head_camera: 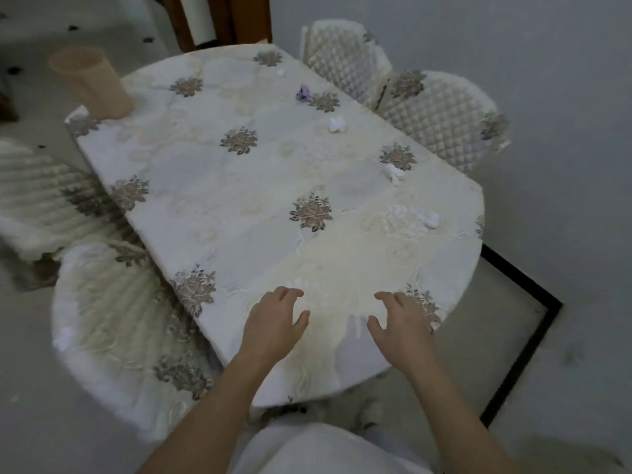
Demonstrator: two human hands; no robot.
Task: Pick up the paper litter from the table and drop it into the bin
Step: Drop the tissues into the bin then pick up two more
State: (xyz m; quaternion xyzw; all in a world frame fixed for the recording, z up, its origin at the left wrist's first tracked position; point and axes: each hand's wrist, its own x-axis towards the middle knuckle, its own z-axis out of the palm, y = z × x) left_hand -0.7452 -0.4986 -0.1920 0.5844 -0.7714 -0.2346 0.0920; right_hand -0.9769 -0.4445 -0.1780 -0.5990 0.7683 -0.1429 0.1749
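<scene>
Across the bench's [239, 206] far and right side: paper litter [337, 124], several crumpled white wads plus one purple wad [303, 93], well apart. Likely featherweight, soft, crushable; pinch each anywhere across its bulk (a draught might shift them). Bin [90, 80], beige, by the far left corner. Left grip [273, 323] and right grip [402, 325]: fingers loosely spread, empty, at the near edge. Brands, writing: none legible.

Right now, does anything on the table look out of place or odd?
Yes: a purple scrap and several white scraps of crumpled paper lie scattered along the tablecloth's right side. Nothing looks spilled or damaged.
</scene>
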